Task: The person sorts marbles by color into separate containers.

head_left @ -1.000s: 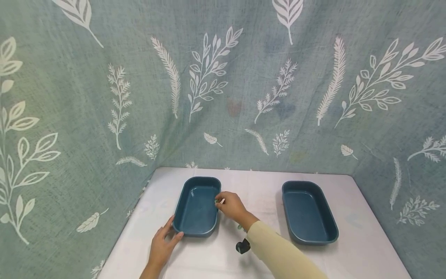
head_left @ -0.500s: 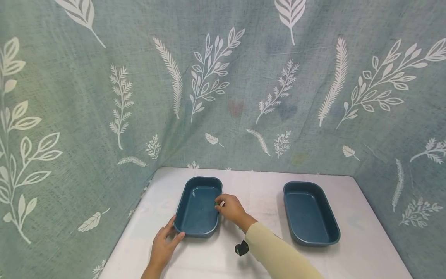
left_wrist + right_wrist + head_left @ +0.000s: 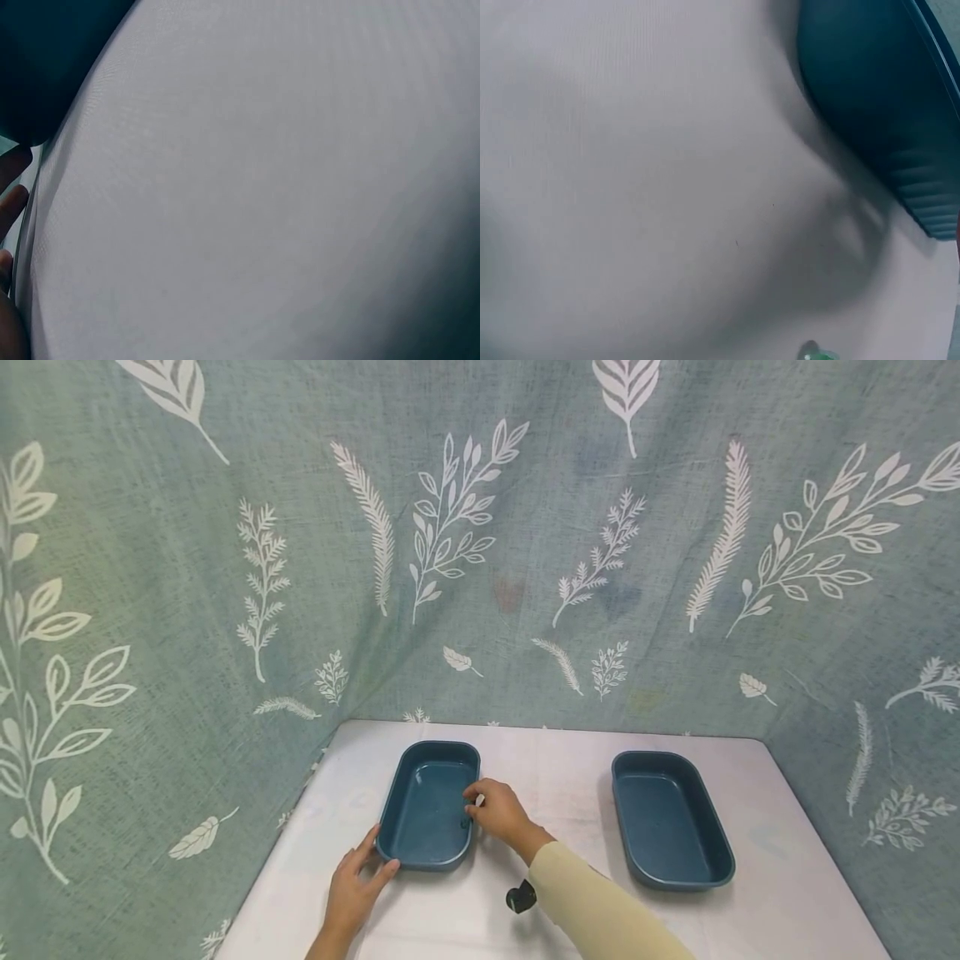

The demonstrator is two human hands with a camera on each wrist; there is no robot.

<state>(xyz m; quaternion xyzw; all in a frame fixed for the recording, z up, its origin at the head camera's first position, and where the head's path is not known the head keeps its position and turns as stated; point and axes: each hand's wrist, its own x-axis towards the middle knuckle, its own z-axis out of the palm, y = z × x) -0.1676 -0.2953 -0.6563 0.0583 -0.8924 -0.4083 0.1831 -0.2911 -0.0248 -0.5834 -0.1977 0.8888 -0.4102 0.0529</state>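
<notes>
While right hand (image 3: 501,811) overhangs rim (image 3: 425,865), tabletop (image 3: 558,777) separates trays (image 3: 663,818).

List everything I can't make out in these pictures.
- Head view: the dark speck against the left tray is too small to identify.
- Head view: whether the right hand holds anything; too small to tell.
- Right wrist view: the green thing is cut off by the bottom edge.
- Left wrist view: the left edge cuts off most of the left hand.

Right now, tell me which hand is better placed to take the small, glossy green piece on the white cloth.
Probably the right hand: the piece shows at its wrist view's lower edge, while the left hand touches the rounded rectangular blue plastic tray on the person's left.
</notes>
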